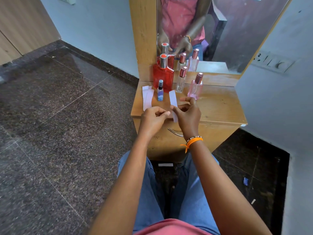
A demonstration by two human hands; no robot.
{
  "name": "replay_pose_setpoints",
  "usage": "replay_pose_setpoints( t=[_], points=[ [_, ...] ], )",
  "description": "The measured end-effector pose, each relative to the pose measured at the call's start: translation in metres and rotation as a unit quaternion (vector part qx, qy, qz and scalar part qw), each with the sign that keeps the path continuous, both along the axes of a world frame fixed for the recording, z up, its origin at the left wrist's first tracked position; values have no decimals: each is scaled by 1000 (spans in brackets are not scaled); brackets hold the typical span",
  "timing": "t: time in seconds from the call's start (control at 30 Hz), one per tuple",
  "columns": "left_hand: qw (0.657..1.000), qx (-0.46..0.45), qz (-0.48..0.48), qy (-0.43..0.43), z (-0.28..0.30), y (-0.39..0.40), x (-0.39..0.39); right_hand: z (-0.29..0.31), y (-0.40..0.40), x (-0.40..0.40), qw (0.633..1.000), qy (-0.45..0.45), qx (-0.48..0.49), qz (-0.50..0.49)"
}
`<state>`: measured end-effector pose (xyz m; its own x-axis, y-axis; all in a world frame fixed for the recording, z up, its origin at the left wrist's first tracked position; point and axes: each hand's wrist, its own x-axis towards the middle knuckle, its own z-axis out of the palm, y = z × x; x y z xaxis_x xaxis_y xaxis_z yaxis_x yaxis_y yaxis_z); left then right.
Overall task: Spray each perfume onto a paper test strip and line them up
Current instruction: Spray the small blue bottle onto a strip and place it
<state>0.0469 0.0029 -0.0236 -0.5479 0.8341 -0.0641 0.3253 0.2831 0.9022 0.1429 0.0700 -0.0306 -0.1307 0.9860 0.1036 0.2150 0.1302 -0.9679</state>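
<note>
My right hand (187, 114) pinches a white paper test strip (173, 99) that stands nearly upright above the front of the wooden dresser top (218, 107). My left hand (153, 117) hovers just left of it with fingers curled and thumb extended, holding nothing I can see. Several spare strips (147, 97) lie at the left edge. Behind them stand a small blue bottle (160, 91), a large red bottle (163, 77), a clear slim bottle (180, 82) and a pink bottle (195, 89), all capped.
A mirror (220, 31) rises behind the bottles and repeats them. A drawer handle (175, 132) sits under the top's front edge. A fallen strip (165, 165) lies on the dark floor between my legs. Walls close in on the right.
</note>
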Motion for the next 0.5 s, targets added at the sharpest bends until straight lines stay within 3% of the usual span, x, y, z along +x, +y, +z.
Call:
replay_pose_setpoints(
  t=[0.17,0.5],
  points=[
    [1000,-3,15,5,3,2,-1,2,15,1,988,-133,74,2],
    [999,21,44,-11,5,2,-3,-4,19,2,957,-262,125,-5]
  ],
)
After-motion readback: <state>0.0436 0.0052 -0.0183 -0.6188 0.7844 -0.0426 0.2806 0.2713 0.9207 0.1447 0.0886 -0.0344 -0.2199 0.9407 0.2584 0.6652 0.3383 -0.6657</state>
